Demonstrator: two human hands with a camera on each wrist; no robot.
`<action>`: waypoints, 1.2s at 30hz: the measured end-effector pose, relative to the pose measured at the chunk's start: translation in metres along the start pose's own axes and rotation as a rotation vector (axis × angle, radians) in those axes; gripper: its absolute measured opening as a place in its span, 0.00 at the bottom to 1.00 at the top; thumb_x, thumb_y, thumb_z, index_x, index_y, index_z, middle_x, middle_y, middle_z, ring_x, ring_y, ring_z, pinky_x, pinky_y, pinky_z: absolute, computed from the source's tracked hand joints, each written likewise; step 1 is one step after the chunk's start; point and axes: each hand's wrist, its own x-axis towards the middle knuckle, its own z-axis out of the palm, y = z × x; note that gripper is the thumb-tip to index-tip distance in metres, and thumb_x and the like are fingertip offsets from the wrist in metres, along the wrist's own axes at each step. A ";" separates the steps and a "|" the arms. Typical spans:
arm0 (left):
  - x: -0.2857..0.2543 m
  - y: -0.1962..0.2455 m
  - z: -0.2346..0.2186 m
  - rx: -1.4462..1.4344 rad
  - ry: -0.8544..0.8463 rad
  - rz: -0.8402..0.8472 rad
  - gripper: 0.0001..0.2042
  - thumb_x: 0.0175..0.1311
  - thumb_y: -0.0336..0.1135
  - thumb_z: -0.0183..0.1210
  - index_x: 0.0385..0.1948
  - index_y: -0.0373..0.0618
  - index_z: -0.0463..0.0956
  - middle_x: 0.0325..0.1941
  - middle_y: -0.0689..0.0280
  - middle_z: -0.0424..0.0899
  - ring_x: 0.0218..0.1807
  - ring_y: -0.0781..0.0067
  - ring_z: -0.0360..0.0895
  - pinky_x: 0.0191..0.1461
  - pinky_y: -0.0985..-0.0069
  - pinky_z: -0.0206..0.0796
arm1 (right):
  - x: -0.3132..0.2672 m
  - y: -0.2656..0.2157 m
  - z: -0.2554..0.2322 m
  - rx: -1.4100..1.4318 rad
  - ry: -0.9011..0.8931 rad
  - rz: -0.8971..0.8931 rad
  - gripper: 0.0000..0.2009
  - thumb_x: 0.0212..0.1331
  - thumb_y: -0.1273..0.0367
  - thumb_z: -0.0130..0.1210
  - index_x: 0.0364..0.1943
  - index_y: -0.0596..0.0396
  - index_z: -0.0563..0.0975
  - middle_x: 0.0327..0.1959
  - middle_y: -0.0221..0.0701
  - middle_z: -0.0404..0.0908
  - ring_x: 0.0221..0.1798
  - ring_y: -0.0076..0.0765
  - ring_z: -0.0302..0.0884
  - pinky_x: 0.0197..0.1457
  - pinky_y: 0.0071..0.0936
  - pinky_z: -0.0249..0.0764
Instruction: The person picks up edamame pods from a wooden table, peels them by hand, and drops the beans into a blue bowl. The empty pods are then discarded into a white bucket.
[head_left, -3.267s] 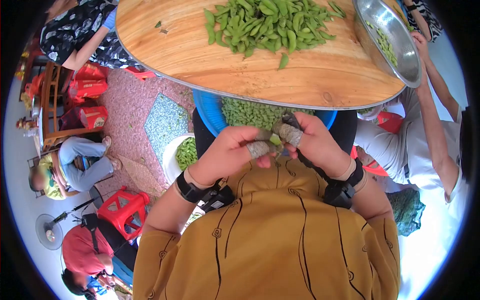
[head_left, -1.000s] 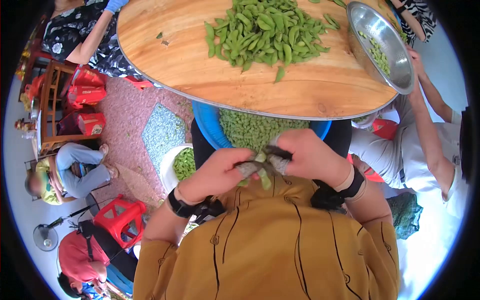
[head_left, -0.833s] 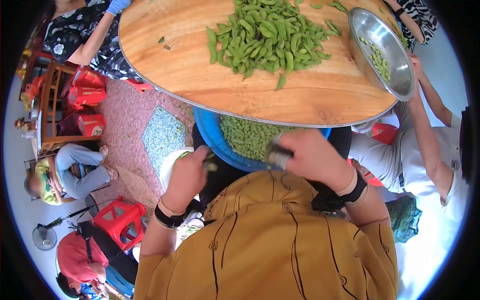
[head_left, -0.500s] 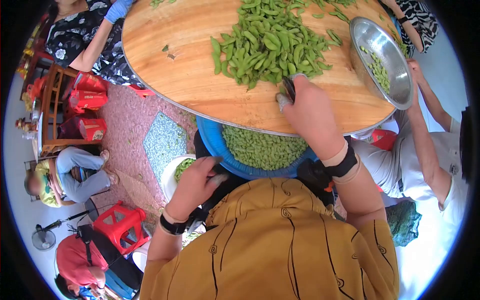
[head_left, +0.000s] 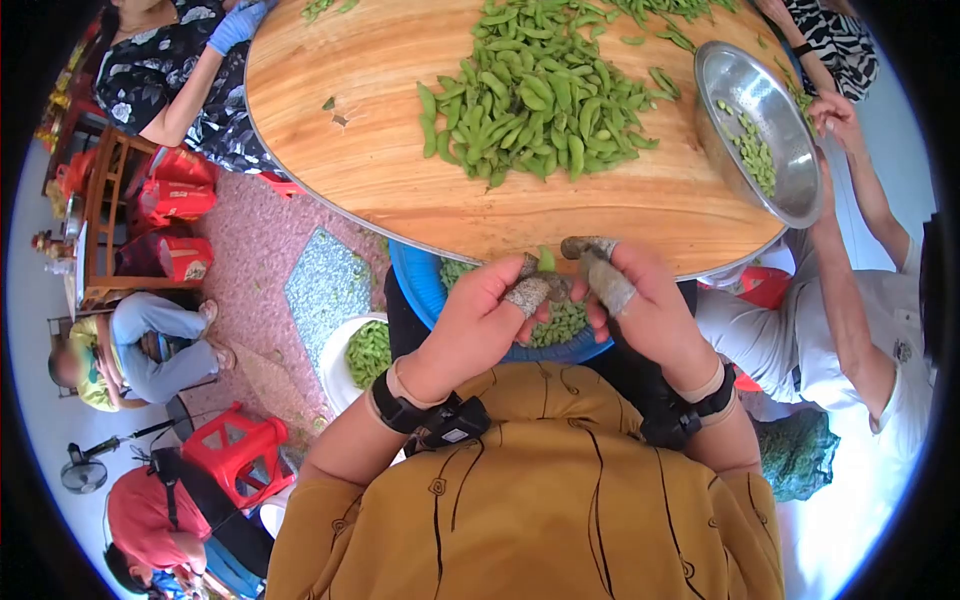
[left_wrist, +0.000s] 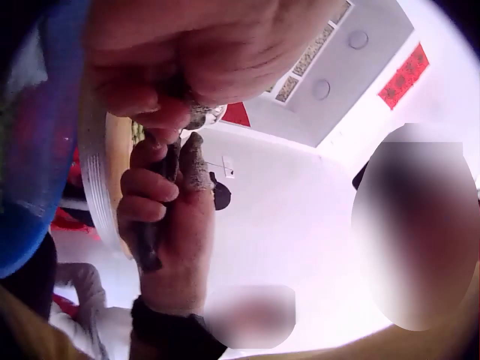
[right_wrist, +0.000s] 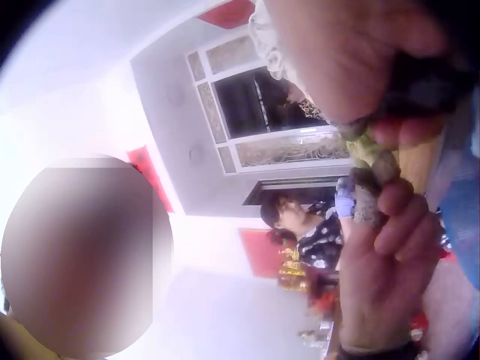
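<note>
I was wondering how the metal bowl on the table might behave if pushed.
The metal bowl would probably feel light for its size: its wall looks thin and beans cover only part of its bottom. Those beans would likely slide, lying loose. Pushed outward, it might tip off the table, whose edge is close.

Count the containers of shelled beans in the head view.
2: the metal bowl at the right of the wooden tabletop, and the blue tub below the tabletop's near edge, partly behind the left hand and right hand. Others may be hidden.
</note>
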 end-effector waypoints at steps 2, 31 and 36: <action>-0.001 -0.002 0.000 0.082 0.022 0.029 0.08 0.64 0.26 0.44 0.37 0.41 0.74 0.29 0.70 0.76 0.25 0.86 0.68 0.26 0.87 0.58 | -0.007 -0.005 0.002 -0.224 -0.071 -0.105 0.11 0.60 0.73 0.50 0.46 0.62 0.72 0.26 0.29 0.75 0.25 0.22 0.72 0.27 0.21 0.70; -0.005 -0.016 -0.008 -0.762 -0.295 -0.262 0.10 0.70 0.37 0.44 0.38 0.40 0.72 0.19 0.70 0.68 0.14 0.82 0.57 0.21 0.83 0.49 | 0.000 0.037 -0.002 -0.299 -0.205 -0.488 0.22 0.48 0.80 0.49 0.52 0.57 0.73 0.32 0.32 0.78 0.33 0.33 0.76 0.38 0.24 0.71; -0.007 -0.025 -0.007 -0.761 -0.146 -0.392 0.11 0.69 0.36 0.45 0.39 0.39 0.71 0.19 0.71 0.66 0.16 0.83 0.55 0.21 0.84 0.47 | -0.011 0.043 -0.009 -1.017 -0.095 -0.792 0.21 0.45 0.77 0.55 0.48 0.59 0.73 0.35 0.44 0.78 0.36 0.53 0.77 0.35 0.38 0.74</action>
